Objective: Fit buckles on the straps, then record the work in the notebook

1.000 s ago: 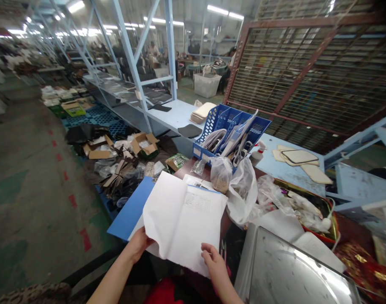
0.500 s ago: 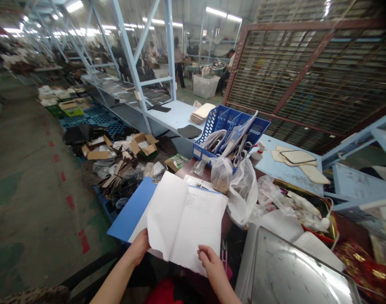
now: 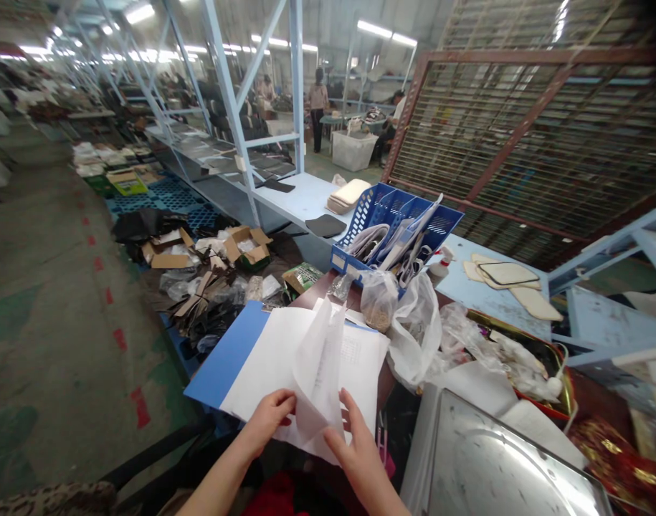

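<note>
A thin white sheet of paper (image 3: 320,365) is bent up into a loose fold between my hands. My left hand (image 3: 268,423) pinches its lower left part, and my right hand (image 3: 357,448) holds its lower right edge with the fingers around the fold. Beneath it lie a printed table form (image 3: 357,358) and a blue folder (image 3: 228,355). These rest on a dark wooden desk (image 3: 311,290). The sheet hides most of the form.
A blue mesh file holder (image 3: 395,233) stands beyond the papers, beside a bag of grain (image 3: 378,299) and white plastic bags (image 3: 416,333). A steel tray (image 3: 500,459) lies at lower right. Cardboard and black scraps cover a pallet (image 3: 209,287) at left.
My hands have moved closer together, and the white sheet has bent upward into a fold, showing more of the form. The view has tilted slightly, and a distant person stands more fully in sight.
</note>
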A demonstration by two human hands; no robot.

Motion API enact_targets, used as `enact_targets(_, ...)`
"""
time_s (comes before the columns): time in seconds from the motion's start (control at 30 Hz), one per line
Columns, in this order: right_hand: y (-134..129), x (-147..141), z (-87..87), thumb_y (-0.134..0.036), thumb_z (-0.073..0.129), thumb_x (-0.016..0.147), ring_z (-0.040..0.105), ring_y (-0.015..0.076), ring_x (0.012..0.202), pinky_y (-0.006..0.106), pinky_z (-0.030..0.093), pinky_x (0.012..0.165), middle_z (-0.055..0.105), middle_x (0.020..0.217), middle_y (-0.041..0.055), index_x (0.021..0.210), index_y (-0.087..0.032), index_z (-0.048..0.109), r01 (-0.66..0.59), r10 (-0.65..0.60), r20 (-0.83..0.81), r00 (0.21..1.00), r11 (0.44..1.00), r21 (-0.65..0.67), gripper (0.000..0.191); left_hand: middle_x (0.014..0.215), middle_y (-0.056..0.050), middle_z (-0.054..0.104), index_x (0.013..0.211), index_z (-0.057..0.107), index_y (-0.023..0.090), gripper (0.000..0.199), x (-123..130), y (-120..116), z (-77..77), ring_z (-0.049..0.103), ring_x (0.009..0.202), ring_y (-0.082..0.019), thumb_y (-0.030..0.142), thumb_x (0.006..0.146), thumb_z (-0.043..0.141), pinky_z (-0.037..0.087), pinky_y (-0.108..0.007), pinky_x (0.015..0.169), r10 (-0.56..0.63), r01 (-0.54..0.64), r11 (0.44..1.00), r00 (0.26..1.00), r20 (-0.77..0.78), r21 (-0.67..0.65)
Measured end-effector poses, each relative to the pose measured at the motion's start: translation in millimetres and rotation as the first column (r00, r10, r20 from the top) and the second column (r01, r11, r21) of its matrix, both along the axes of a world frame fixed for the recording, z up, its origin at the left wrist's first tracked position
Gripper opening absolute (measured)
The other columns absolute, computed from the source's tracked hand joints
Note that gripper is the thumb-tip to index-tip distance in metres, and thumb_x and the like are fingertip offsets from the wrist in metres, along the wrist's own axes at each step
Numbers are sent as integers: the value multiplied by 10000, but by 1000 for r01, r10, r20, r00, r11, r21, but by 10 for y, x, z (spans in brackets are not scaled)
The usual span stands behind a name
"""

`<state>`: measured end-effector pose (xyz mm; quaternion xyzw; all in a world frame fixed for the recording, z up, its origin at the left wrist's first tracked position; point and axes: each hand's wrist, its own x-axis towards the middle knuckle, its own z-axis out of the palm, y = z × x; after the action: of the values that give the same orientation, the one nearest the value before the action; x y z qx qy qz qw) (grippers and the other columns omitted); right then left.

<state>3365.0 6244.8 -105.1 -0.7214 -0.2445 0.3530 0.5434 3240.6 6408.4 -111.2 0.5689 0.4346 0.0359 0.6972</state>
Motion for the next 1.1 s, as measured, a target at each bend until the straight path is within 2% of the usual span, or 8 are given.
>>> enact_targets(0.13, -60, 54, -63, -464, 554, 764, 477, 276, 1187, 389, 345, 1019, 552, 1258, 119, 1211, -154, 536, 79, -76, 40, 996, 992, -98, 544, 853, -59, 650, 888, 638, 157, 343, -165, 138, -65, 583, 837, -206, 443, 702, 598, 450, -280, 681, 162, -162, 986, 987, -19, -45)
enact_targets(0.27, -169, 158, -218, -521, 463, 781, 569, 267, 1073, 367, 405, 957, 649, 1108, 121, 1068, -134, 619, 69, -74, -29, 997, 986, -148, 507, 861, -70, 649, 964, 626, 148, 411, -347, 286, -193, 588, 789, -183, 464, 701, 636, 455, -284, 692, 302, -300, 948, 953, 3, -106)
enact_targets(0.37, -230, 202, -328, -551, 490, 729, 603, 280, 1014, 367, 441, 908, 678, 1046, 123, 989, -137, 654, 105, -120, -64, 991, 975, -194, 516, 876, -70, 648, 977, 623, 153, 410, -411, 332, -301, 591, 768, -169, 447, 694, 659, 456, -283, 699, 368, -363, 920, 930, 8, -151)
enact_targets(0.5, -248, 207, -395, -556, 509, 691, 618, 286, 977, 375, 451, 885, 693, 1008, 115, 936, -151, 675, 128, -151, -91, 984, 968, -214, 501, 865, -62, 652, 956, 628, 158, 394, -415, 318, -371, 585, 731, -150, 429, 677, 682, 462, -272, 691, 397, -387, 905, 917, 25, -174)
enact_targets(0.87, -282, 222, -333, -603, 495, 688, 622, 274, 931, 333, 460, 843, 701, 929, 116, 912, -132, 680, 105, -135, -113, 984, 965, -242, 553, 855, -55, 652, 950, 630, 148, 365, -380, 296, -356, 585, 717, -145, 375, 673, 697, 481, -268, 683, 433, -419, 886, 901, 32, -198)
enact_targets(1.0, -246, 205, -230, -608, 443, 744, 621, 263, 862, 323, 467, 785, 695, 830, 90, 840, -145, 669, 63, -78, -67, 995, 976, -209, 524, 842, -66, 661, 946, 620, 141, 340, -401, 324, -345, 605, 713, -152, 361, 694, 681, 487, -272, 679, 447, -438, 877, 894, 3, -196)
enact_targets(1.1, -123, 169, -109, -623, 404, 773, 611, 244, 771, 305, 467, 713, 676, 738, 67, 756, -154, 652, 25, -25, 1, 1000, 985, -172, 531, 856, -66, 670, 947, 610, 153, 302, -427, 327, -330, 622, 737, -163, 331, 709, 660, 494, -277, 691, 459, -451, 871, 888, -5, -197)
